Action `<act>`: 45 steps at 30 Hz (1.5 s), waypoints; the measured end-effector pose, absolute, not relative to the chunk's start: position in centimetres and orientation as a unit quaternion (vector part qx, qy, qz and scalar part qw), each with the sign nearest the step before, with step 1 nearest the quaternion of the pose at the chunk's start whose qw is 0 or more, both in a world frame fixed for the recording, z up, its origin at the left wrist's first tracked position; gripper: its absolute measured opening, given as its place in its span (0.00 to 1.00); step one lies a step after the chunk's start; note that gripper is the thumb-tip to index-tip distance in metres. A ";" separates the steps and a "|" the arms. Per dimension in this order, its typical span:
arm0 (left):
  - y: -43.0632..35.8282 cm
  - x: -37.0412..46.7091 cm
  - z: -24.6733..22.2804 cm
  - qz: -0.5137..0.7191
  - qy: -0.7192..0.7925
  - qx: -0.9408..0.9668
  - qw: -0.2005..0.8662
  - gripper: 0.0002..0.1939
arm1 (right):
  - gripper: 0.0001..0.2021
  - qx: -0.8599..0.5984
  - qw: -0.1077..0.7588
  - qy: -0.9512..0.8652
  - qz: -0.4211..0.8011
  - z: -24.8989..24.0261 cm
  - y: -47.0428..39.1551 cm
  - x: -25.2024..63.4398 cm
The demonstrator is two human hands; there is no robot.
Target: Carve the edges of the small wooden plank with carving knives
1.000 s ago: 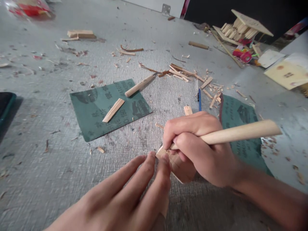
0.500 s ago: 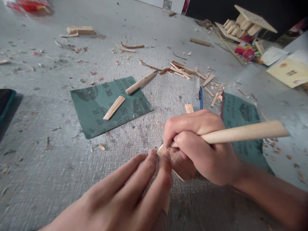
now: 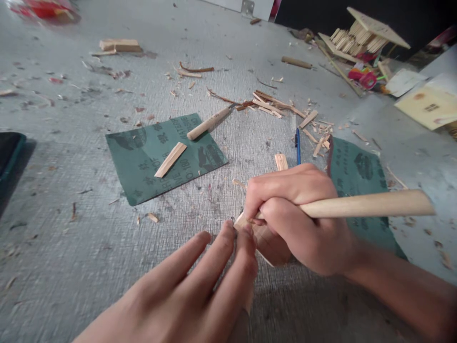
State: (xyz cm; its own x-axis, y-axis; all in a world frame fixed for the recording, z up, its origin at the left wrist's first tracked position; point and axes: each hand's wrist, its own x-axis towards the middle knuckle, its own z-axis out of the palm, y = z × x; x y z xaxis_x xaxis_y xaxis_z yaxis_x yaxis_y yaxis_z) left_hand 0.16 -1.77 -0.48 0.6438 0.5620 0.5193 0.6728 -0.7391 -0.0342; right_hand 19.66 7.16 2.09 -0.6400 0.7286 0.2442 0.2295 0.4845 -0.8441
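My right hand (image 3: 300, 216) is wrapped round a carving tool with a long pale wooden handle (image 3: 371, 205). Its working tip is hidden under my fingers. Beneath it, a small flat piece of wood (image 3: 273, 245) with an angled outline rests on the grey table (image 3: 107, 267). My left hand (image 3: 193, 281) holds this wood at its left end, the index fingertip pressed on it close to the tool; the other visible fingers are stretched out, and the thumb is hidden. Just beyond my right hand lie a wood offcut (image 3: 281, 162) and a blue pen (image 3: 298, 145).
Left of centre, a green sandpaper sheet (image 3: 143, 157) carries a wood strip (image 3: 170, 159) and another wooden-handled tool (image 3: 209, 124). More sandpaper (image 3: 360, 166) lies partly behind my right arm. Wood shavings (image 3: 267, 105), a wood block (image 3: 121, 45), a dark phone-like object (image 3: 10, 152) and a stick-built model (image 3: 360, 35) surround the work.
The tool's handle end has shifted slightly right and down with a small motion of my right hand. My left index, middle and ring fingers have spread slightly; the wood stays nearly in place.
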 end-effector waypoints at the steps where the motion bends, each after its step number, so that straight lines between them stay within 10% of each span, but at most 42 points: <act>1: -1.8 0.2 -0.5 -0.247 -0.343 -0.899 0.114 0.19 | 0.15 -0.297 0.304 -0.806 0.412 2.1 7.2 19.6; 45: -2.7 0.2 -0.6 -0.254 -0.362 -0.890 0.113 0.19 | 0.15 -0.300 0.294 -0.801 0.426 2.3 7.0 19.8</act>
State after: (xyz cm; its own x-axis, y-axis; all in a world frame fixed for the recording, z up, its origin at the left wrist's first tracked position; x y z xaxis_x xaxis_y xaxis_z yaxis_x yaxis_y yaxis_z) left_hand 0.19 -2.70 -0.58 0.6092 0.5867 0.5336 0.7017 -0.7122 -0.0181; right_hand 19.82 6.95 2.31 -0.6470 0.7309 0.2170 0.2297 0.4582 -0.8587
